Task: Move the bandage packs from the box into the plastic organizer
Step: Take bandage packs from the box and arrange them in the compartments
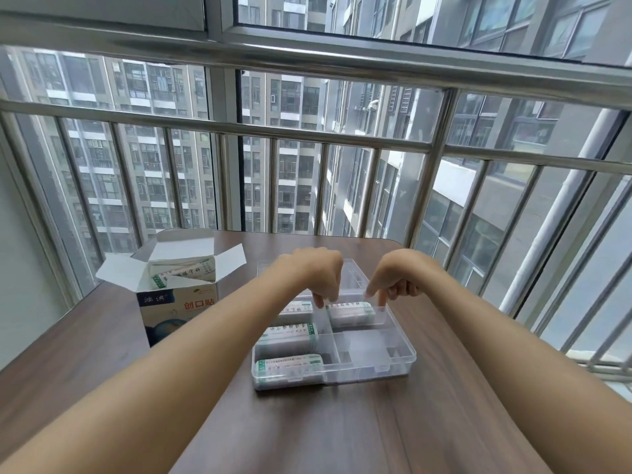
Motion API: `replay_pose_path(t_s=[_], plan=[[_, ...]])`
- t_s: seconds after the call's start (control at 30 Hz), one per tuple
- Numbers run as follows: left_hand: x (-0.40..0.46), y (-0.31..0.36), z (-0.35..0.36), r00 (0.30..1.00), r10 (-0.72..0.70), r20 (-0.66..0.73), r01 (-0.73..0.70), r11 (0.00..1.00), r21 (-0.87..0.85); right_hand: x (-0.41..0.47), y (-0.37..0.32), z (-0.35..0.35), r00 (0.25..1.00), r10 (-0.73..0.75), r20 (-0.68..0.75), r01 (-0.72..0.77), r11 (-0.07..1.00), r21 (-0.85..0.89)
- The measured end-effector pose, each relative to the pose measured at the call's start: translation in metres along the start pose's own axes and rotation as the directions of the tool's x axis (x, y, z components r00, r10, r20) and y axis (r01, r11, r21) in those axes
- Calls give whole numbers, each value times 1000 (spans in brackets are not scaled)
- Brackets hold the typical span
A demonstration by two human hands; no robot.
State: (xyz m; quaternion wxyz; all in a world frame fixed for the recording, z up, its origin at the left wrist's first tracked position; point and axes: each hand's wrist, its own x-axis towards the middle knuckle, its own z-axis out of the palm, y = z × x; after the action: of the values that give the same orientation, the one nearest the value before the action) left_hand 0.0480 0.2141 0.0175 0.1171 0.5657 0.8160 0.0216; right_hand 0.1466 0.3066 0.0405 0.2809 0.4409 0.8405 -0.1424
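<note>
While both forearms reach out over the dark brown wood-grain table (427, 436), the hands meet above the far half of the clear plastic compartment organizer (376, 357), which lies near the middle of the table with its transparent lid tipped back toward the far edge. The left hand (316, 273) hangs knuckles-up with its fingers (319, 299) pointing down, their tips at the left end of a white bandage pack with green print (352, 313) lying in the organizer's far right compartment. The right hand (398, 280) is loosely curled, its forefinger stretched down to the pack's right end, by the organizer's right wall — whether either hand truly pinches the pack or only touches it, I cannot tell. So the pack sits directly beneath and between the two hands.

Three more white-and-green bandage packs fill the organizer's left column: one (295, 311) partly hidden under the left wrist, one (289, 336) in the middle, one (290, 367) in the near left compartment. The near right compartments hold nothing visible.

Toward the table's far left corner stands the open white and blue cardboard box (174, 313), flaps spread — further packs (181, 273) show inside its top. Behind the table runs a steel window railing (307, 131).
</note>
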Motion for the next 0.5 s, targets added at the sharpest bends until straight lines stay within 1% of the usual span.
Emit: replay_pose_path(t_s=[0.03,0.1,0.17,0.2,0.23,0.27,0.3,0.33,0.37,0.4,0.43,0.5], plan=[[-10,-1,-5,999,19,-45,-20,1000,-20,-7,2,-1,999,-30,-44,31,999,36],[-36,-5,-15,983,41,-177,-53,997,-65,-21,6,-2,977,-107,-187,125,988,89],[-69,-15,-20,933,12,-360,-65,989,-134,-30,6,1,918,-201,-341,259,957,134],[-87,-24,-19,882,-25,-471,-62,984,-168,-34,2,6,884,-250,-394,332,931,154],[-101,-33,-15,802,-69,-593,-58,980,-192,-37,-2,11,849,-293,-440,400,900,172],[-117,-45,-9,695,-124,-709,-34,978,-205,-40,-11,16,808,-341,-480,468,867,172],[-129,-56,-3,579,-181,-795,5,976,-219,-43,-20,23,766,-386,-514,525,837,155],[-138,-68,5,473,-241,-848,56,968,-244,-47,-30,29,720,-431,-544,581,804,130],[-146,-82,13,385,-300,-873,109,954,-280,-51,-44,35,669,-473,-573,633,767,105],[-151,-94,21,323,-350,-879,145,936,-320,-56,-56,41,610,-505,-611,679,730,75],[-155,-105,30,287,-388,-876,166,921,-353,-61,-69,47,546,-534,-646,719,694,35],[-161,-121,45,266,-445,-855,182,894,-408,-70,-94,62,420,-599,-682,776,627,-73]])
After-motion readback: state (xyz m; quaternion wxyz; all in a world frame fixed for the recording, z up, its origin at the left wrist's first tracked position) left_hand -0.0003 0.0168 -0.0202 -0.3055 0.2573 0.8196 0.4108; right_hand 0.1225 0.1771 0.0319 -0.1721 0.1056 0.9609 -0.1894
